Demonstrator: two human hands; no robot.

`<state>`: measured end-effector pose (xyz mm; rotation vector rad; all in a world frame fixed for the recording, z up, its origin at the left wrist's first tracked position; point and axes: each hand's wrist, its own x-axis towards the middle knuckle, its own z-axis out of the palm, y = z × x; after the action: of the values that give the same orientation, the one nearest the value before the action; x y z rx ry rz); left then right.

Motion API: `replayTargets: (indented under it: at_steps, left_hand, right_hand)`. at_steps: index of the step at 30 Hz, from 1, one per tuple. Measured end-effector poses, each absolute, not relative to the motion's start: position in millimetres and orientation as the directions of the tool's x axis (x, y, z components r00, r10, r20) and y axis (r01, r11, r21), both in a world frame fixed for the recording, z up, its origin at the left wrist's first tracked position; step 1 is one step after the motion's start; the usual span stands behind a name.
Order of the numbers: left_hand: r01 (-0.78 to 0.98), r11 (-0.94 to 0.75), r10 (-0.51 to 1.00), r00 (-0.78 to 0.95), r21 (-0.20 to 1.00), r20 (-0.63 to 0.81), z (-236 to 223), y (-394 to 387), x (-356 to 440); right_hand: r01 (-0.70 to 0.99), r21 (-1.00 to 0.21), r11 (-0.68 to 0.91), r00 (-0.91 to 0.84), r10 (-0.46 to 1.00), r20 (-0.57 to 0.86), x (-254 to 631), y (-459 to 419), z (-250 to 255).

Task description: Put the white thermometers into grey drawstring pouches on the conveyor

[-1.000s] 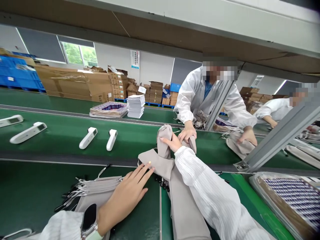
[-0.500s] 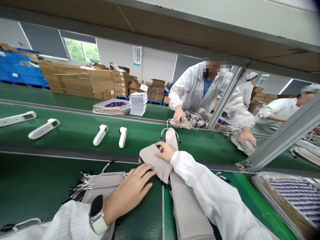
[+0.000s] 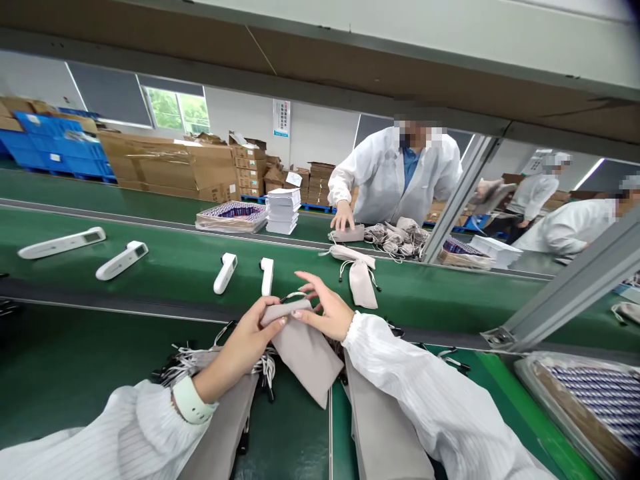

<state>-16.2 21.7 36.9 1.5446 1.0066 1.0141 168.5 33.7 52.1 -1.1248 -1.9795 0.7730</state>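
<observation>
A grey drawstring pouch (image 3: 307, 353) hangs tilted in front of me, its mouth at the top. My left hand (image 3: 253, 333) grips the left side of that mouth, thumb in front and fingers behind. On the mouth's right side rests the thumb of my right hand (image 3: 330, 310); its forefinger sticks out above the pouch, and the other fingers are partly hidden. White cord loops over the mouth. Under my left forearm lies a stack of grey pouches (image 3: 225, 427) with bunched white cords. Another grey stack (image 3: 383, 420) lies below my right sleeve.
On the green belt (image 3: 165, 293) lie several white handheld thermometers (image 3: 120, 260). Farther right are filled-looking pouches (image 3: 363, 283). Across it, a co-worker (image 3: 395, 173) stands by a grey pouch heap (image 3: 400, 237). A slanted metal post (image 3: 565, 273) and overhead shelf (image 3: 320, 60) bound the space.
My left hand has moved up and taken hold of the pouch's mouth. The pouch has turned to hang downward. The co-worker has put pouches down on the belt.
</observation>
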Motion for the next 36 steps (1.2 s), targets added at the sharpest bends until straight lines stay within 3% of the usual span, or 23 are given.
replayTargets:
  at_steps: [4,9,15,18,22,25,28,30,32,36]
  left_hand:
    - [0.135,-0.278,0.91,0.356,0.951,0.215,33,20,-15]
    - [0.051,-0.113,0.903,0.423,0.992,0.081,37,19,-14]
    - [0.051,-0.078,0.925,0.376,0.996,0.053,30,26,-16]
    - [0.099,-0.161,0.914,0.389,0.982,0.111,25,27,-17]
    - [0.321,-0.333,0.86,0.488,0.887,0.146,29,21,-17]
    - [0.378,-0.5,0.775,0.597,0.779,0.208,41,14,-17]
    - [0.294,-0.573,0.674,0.7,0.765,0.237,50,10,-18]
    - [0.272,-0.563,0.638,0.744,0.78,0.201,52,8,-18]
    - [0.305,-0.568,0.633,0.755,0.765,0.169,50,6,-17]
    - [0.342,-0.599,0.623,0.767,0.724,0.153,46,3,-14]
  right_hand:
    - [0.381,-0.813,0.441,-0.417,0.866,0.275,165,36,46]
    - [0.259,-0.9,0.35,-0.409,0.884,0.226,167,44,34]
    - [0.233,-0.944,0.236,-0.414,0.902,0.124,169,51,29]
    - [0.247,-0.936,0.25,-0.425,0.896,0.127,168,53,26]
    - [0.299,-0.916,0.268,-0.485,0.869,0.096,175,55,19]
    - [0.247,-0.96,0.128,-0.594,0.803,-0.046,188,57,22]
    - [0.289,-0.957,0.004,-0.681,0.703,-0.203,194,63,37]
    - [0.391,-0.92,0.032,-0.494,0.851,-0.18,187,75,47]
    - [0.502,-0.864,0.039,-0.198,0.978,-0.071,172,94,52]
    - [0.583,-0.81,-0.059,0.099,0.995,0.0,139,135,43]
